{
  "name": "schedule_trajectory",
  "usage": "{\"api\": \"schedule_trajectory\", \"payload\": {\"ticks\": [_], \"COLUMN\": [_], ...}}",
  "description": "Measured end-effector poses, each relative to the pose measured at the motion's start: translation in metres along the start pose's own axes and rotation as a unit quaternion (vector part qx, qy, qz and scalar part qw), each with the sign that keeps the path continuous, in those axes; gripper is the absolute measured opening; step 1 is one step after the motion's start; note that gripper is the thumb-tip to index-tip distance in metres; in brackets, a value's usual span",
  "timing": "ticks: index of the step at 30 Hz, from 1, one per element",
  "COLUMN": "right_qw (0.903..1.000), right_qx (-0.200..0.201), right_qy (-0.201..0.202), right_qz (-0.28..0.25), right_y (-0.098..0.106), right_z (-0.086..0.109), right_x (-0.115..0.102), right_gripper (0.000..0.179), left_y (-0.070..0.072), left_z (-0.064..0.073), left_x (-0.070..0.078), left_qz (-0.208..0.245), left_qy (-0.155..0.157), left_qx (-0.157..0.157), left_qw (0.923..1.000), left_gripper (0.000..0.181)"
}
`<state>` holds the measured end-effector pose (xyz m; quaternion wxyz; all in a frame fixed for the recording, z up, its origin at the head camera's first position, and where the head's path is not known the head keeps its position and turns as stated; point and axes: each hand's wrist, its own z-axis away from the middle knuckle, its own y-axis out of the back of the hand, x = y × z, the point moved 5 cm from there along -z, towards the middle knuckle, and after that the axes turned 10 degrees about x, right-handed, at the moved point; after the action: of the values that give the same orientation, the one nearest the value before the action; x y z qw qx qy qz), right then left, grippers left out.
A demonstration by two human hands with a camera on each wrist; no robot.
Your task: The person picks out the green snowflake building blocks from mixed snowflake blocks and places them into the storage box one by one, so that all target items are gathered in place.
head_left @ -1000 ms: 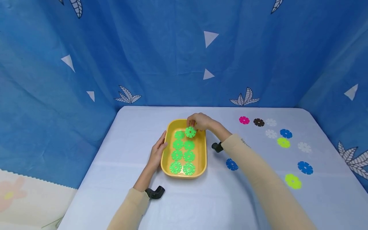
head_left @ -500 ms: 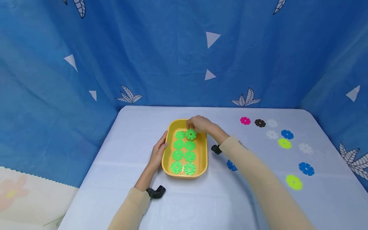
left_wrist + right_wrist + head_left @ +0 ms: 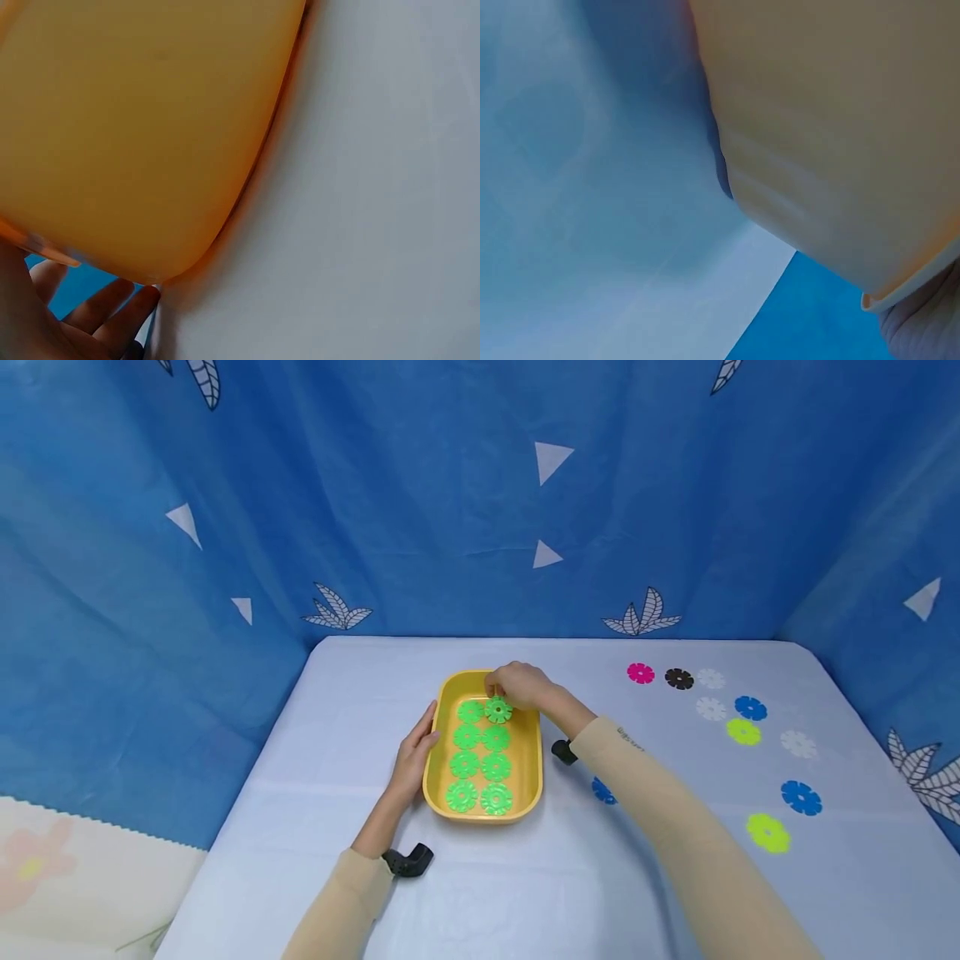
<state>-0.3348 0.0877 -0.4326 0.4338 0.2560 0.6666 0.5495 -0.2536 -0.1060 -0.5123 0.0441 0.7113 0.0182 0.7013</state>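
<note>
A yellow tray (image 3: 525, 777) stands on the white table, with several green flower-shaped discs (image 3: 496, 767) laid in two columns on its floor. Along its left side my left hand (image 3: 408, 764) holds the wall, thumb over the rim and fingers outside. The left wrist view shows those fingertips (image 3: 139, 300) close against the outer wall. My right hand (image 3: 521, 683) reaches over the far right corner, curled fingers pinching the edge of a green flower disc (image 3: 498, 710) at the top of the right column. In the right wrist view the tray (image 3: 840, 135) hides the fingers.
To the right lie loose flower discs: pink (image 3: 641, 673), brown (image 3: 679, 678), several white (image 3: 711, 708), blue (image 3: 801, 797) and lime (image 3: 768, 833). Another blue disc (image 3: 603, 791) sits partly behind the right sleeve (image 3: 667, 802). A blue curtain (image 3: 450, 510) rises behind the table.
My right hand has lowered the green disc to the top of the right column, its fingers still at the disc's edge. The left hand has stayed on the tray.
</note>
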Motion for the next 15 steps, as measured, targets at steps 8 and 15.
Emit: {"api": "schedule_trajectory", "payload": {"ticks": [8,15], "right_qw": [0.9998,0.9991], "right_qx": [0.02,0.031], "right_qy": [-0.001,0.002], "right_qz": [0.008,0.028], "right_y": [0.0009,-0.0032], "right_z": [0.001,0.0005], "right_x": [-0.0005,-0.0033], "right_gripper": [0.033,0.032], "left_y": [-0.0029,-0.0011], "left_z": [0.0006,0.0019], "left_x": [0.0024,0.0011], "left_qz": [-0.001,-0.006], "left_qy": [-0.017,-0.016], "left_qx": [0.01,0.014], "left_qw": [0.9998,0.9998], "left_gripper": [0.053,0.054]}}
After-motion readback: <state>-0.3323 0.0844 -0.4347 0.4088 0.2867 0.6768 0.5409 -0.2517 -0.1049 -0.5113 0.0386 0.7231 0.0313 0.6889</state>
